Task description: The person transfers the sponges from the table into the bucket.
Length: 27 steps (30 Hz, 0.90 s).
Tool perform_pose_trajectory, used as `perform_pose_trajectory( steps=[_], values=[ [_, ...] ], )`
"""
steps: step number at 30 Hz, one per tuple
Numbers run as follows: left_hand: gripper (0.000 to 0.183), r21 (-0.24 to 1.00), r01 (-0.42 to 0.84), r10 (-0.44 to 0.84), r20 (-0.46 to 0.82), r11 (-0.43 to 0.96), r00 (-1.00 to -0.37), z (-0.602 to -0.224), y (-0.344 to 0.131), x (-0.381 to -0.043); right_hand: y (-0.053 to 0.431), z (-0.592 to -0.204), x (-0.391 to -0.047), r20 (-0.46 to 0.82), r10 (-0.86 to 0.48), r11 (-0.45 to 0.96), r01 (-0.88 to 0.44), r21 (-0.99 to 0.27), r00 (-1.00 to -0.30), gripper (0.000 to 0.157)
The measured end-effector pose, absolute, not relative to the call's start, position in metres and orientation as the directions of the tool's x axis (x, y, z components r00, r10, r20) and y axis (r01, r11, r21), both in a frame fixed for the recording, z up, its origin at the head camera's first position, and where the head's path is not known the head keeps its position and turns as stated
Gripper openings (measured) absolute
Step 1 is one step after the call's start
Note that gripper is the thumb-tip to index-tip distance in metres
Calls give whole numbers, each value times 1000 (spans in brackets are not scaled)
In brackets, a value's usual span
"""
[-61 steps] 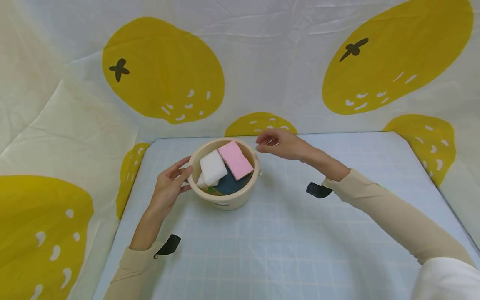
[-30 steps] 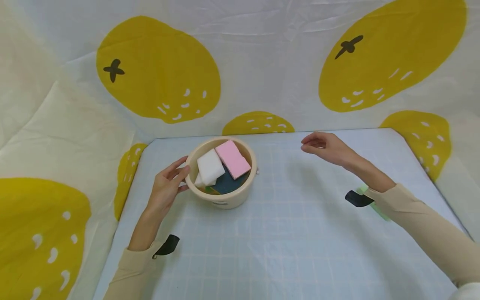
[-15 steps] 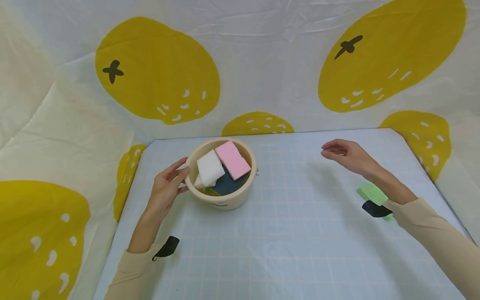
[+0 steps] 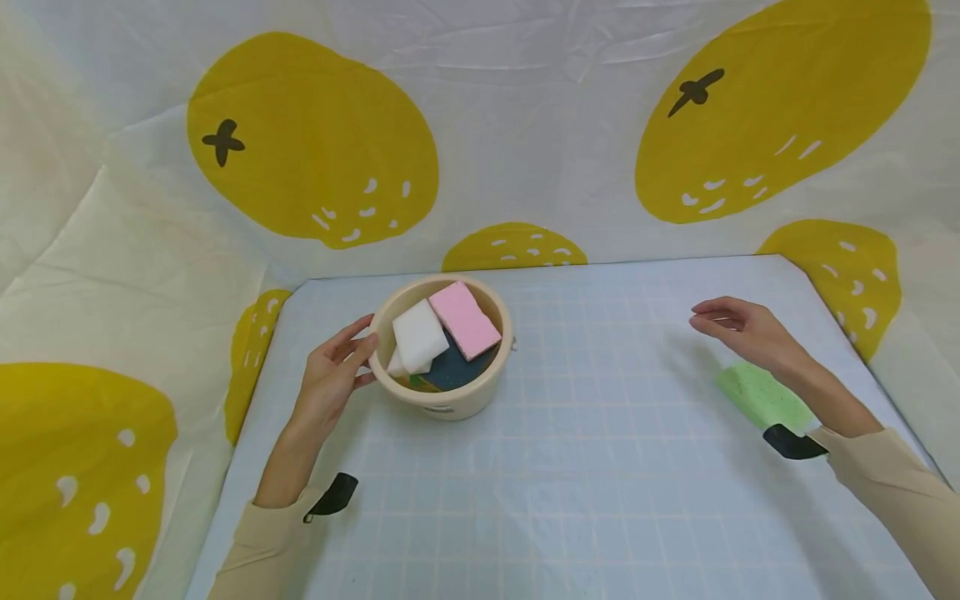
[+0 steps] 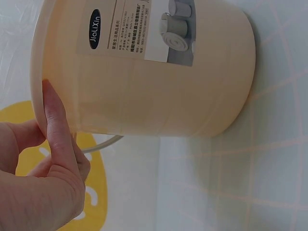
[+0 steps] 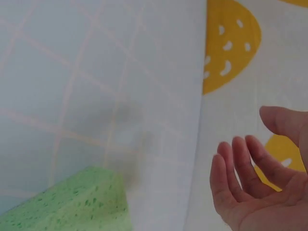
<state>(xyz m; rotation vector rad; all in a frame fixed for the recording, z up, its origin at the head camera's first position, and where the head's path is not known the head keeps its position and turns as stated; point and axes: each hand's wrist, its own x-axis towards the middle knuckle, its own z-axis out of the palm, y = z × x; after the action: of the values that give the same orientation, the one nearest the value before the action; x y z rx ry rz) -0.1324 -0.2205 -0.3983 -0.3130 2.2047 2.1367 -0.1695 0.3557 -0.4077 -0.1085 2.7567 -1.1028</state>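
Note:
A cream plastic bucket (image 4: 465, 407) stands upright left of the table's middle. My left hand (image 4: 330, 371) pinches its rim, thumb on one side and fingers on the other, as the left wrist view shows. Inside the bucket lie a white sponge (image 4: 420, 336), a pink sponge (image 4: 465, 320) and a dark blue piece (image 4: 453, 367), with other bits partly hidden beneath. My right hand (image 4: 750, 332) hovers over the right side, fingers loosely bent and holding nothing. Below it on the table lies a green sponge (image 4: 757, 396), partly covered by the forearm; its pitted surface appears in the right wrist view.
The table (image 4: 585, 483) wears a pale blue checked cover. Behind it and at the sides hangs a white cloth (image 4: 532, 125) printed with yellow fruit. A label (image 5: 137, 29) is stuck on the bucket's side. Black straps (image 4: 333, 494) show at both cuffs.
My right hand has moved away from the bucket to the right and toward me, uncovering more of the green sponge. The left hand and the bucket have stayed in place.

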Motion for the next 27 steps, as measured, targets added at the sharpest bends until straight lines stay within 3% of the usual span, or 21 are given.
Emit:
perform_pose_trajectory(
  steps=[27],
  values=[
    [57,981,-190,-112,-183,50,-977,-396,-219,-133,432,-462,-137,-230,-8,771,141,-622,-973,69]
  ],
)
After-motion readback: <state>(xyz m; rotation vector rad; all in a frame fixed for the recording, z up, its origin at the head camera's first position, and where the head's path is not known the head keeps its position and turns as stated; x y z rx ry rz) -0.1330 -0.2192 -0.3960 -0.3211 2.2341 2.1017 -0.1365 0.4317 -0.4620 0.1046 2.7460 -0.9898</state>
